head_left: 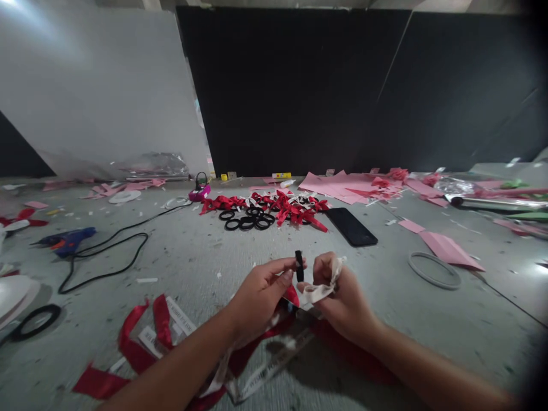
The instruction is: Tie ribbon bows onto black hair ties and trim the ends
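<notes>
Black band is up off the surface, nearer than the phone and to its left. Nearest of all, in front of the phone and to its left, red ribbon and clear printed strips lie in a tangle, partly covered by the forearms. The grey ring is right of the phone and a little nearer. Well to the phone's left is the blue glue gun; just beside the phone on that side are black rings and a heap of red bows. Pink paper spreads beyond the phone, before a dark board.

In front of the phone, the left hand pinches the band between thumb and finger; whether it also grips the red piece underneath, I cannot tell. The right hand, fingers curled in, holds a knotted white ribbon.
</notes>
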Tool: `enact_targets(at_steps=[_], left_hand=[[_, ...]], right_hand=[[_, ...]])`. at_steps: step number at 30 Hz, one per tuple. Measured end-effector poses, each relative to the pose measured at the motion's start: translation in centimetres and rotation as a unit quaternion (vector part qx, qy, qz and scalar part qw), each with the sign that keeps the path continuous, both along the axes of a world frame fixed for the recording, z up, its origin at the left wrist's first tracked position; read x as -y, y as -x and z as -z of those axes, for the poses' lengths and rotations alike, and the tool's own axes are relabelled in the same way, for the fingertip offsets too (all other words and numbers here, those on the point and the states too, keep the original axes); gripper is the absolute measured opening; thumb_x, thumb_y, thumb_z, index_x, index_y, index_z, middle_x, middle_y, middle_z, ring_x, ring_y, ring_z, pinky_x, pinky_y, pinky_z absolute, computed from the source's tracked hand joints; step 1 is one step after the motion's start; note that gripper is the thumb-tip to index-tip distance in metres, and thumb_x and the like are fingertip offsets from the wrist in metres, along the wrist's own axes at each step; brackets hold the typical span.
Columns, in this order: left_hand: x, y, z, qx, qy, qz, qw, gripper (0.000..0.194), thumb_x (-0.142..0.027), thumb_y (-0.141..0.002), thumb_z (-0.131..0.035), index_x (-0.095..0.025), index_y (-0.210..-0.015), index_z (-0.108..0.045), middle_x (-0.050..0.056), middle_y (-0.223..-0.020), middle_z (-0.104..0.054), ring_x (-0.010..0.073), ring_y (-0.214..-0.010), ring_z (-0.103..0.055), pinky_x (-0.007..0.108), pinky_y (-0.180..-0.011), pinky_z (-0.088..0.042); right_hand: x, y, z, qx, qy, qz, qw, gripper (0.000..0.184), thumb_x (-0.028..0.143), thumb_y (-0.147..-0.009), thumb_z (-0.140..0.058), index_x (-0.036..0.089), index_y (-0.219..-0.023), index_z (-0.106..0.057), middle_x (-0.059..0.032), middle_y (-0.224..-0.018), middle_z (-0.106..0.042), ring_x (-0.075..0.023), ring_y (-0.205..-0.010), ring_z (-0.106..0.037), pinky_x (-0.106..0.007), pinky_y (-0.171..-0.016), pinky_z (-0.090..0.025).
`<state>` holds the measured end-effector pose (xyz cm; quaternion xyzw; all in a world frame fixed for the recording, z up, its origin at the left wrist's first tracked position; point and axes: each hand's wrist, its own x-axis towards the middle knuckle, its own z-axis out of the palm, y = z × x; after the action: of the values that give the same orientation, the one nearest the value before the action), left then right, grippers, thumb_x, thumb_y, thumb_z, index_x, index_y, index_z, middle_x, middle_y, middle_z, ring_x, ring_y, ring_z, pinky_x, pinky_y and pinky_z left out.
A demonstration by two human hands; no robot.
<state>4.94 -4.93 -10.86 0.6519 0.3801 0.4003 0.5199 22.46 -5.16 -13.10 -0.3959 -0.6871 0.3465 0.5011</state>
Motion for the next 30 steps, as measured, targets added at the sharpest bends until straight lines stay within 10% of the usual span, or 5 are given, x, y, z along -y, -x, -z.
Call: enact_targets(at_steps=[9, 18, 22, 30], left_hand=[[0.5, 0.2, 0.2, -0.180, -0.171, 0.002, 0.969, 0.029, -0.019, -0.094, -0.045, -0.018, -0.114, -0.066, 0.008, -0.100, -0.069, 0.0198, -0.094, -0.062, 0.035, -0.086, -0.047], [0.8, 0.5, 1.4, -0.203, -0.356, -0.137, 0.902, 0.033, -0.009, -0.084, -0.054, -0.016, -0.116, -0.059, 0.010, -0.114, -0.061, 0.0206, -0.109, -0.055, 0.037, -0.094, -0.046], [0.6, 0.5, 2.0, -0.284, -0.367, -0.098, 0.880, 0.062, -0.021, -0.083, -0.062, -0.015, -0.139, -0.037, 0.015, -0.128, -0.055, 0.0280, -0.118, -0.050, 0.048, -0.097, -0.043], [0.6, 0.7, 2.1, -0.290, -0.285, -0.019, 0.913, 0.042, -0.028, -0.095, -0.044, -0.015, -0.135, -0.043, 0.013, -0.117, -0.067, 0.0278, -0.101, -0.064, 0.049, -0.088, -0.046]], right_hand=[[-0.7, -0.4, -0.2, 0.086, -0.038, 0.082, 0.992, 0.015, 0.031, -0.085, -0.063, 0.018, -0.085, -0.059, -0.0010, -0.073, -0.059, -0.0117, -0.059, -0.051, -0.023, -0.054, -0.038], [-1.0, -0.7, -0.3, 0.090, 0.042, 0.074, 0.992, 0.012, 0.027, -0.082, -0.058, 0.016, -0.079, -0.059, 0.0011, -0.062, -0.055, -0.0104, -0.054, -0.045, -0.022, -0.050, -0.036], [-0.7, -0.4, -0.6, 0.087, 0.062, 0.004, 0.994, 0.013, 0.027, -0.083, -0.059, 0.015, -0.079, -0.061, 0.0003, -0.063, -0.058, -0.0106, -0.054, -0.048, -0.022, -0.050, -0.038], [-0.3, -0.3, -0.8, 0.096, 0.018, -0.084, 0.992, 0.018, 0.027, -0.092, -0.053, 0.016, -0.087, -0.067, -0.0017, -0.071, -0.065, -0.0120, -0.062, -0.055, -0.024, -0.058, -0.042]])
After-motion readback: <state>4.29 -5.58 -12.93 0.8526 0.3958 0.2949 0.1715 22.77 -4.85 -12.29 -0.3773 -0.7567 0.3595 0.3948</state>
